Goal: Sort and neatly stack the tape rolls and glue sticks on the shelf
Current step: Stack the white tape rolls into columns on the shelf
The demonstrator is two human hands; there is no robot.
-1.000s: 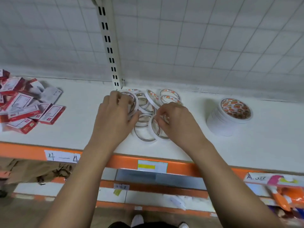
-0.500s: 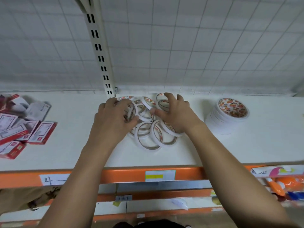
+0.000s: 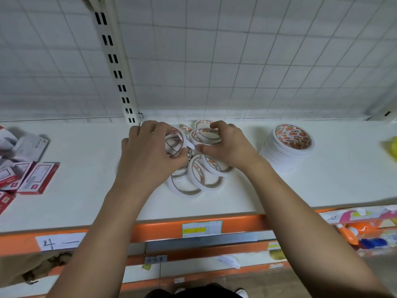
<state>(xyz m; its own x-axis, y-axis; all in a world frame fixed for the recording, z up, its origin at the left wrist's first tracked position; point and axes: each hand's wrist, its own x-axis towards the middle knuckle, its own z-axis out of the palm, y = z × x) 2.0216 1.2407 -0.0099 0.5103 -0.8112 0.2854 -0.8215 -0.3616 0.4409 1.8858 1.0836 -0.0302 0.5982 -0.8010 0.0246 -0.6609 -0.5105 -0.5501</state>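
Head view looks down on a white shelf (image 3: 300,190) with an orange front edge. At its left end lie scattered red-and-white boxes (image 3: 36,178); what they hold cannot be seen. Toward the right stands a neat stack of tape rolls (image 3: 286,147). Mid-shelf, near the back wall, a loose pile of tape rolls (image 3: 199,177) lies overlapping. The left hand (image 3: 148,160) curls its fingers round a tilted roll (image 3: 174,143) at the pile's left. The right hand (image 3: 229,147) pinches the top roll (image 3: 206,135) between thumb and fingers.

I see white rolls (image 3: 211,164) with red-orange print, red-and-white boxes (image 3: 37,178), a white shelf (image 3: 86,190) edged orange, and a white grid wall (image 3: 236,72).
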